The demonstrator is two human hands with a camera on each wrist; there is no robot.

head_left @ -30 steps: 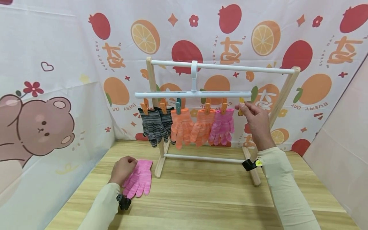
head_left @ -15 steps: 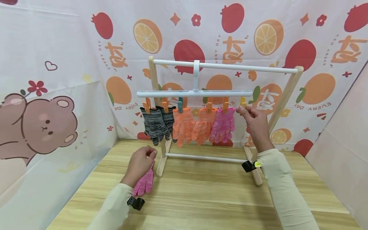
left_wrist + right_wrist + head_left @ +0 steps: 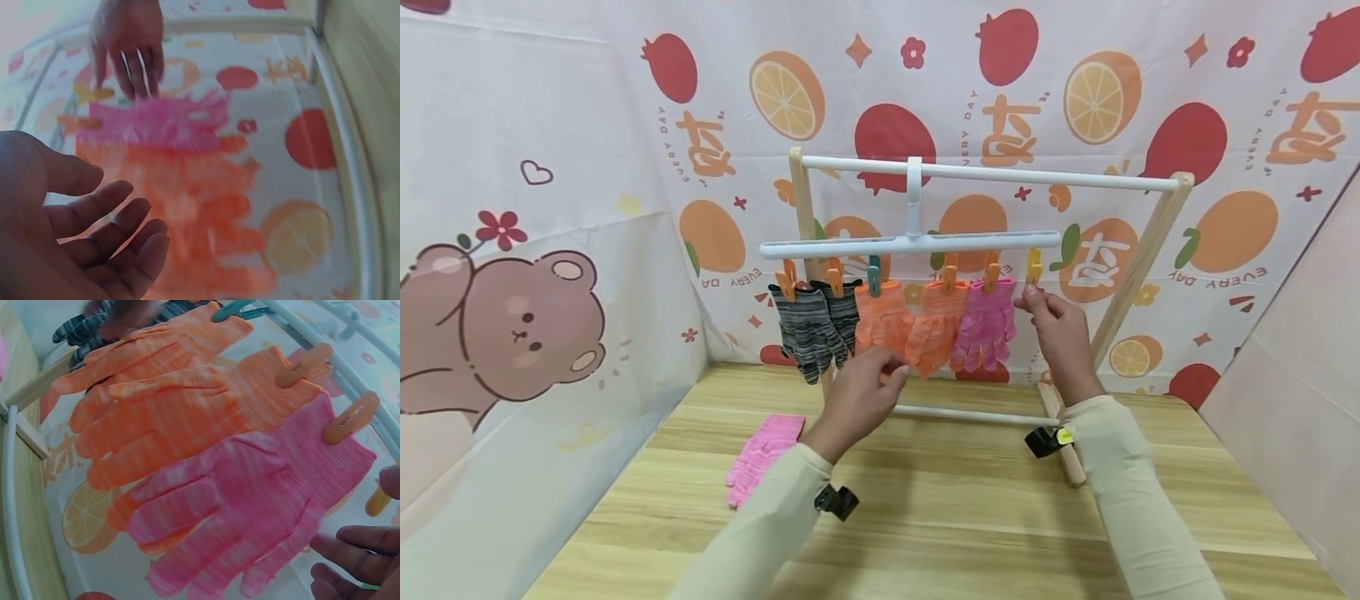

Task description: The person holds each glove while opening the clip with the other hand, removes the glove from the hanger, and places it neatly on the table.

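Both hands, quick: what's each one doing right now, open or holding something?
Left hand: open, empty, near the orange gloves.
Right hand: open, at the yellow clip; contact unclear.

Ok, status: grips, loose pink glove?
Left grip empty, before orange gloves. Right grip at yellow clip. Loose pink glove on table; left sleeve partly hides it in head view.

Striped grey-black gloves (image 3: 807,333), orange gloves (image 3: 882,310), pink gloves (image 3: 987,321); yellow clip (image 3: 1034,265).
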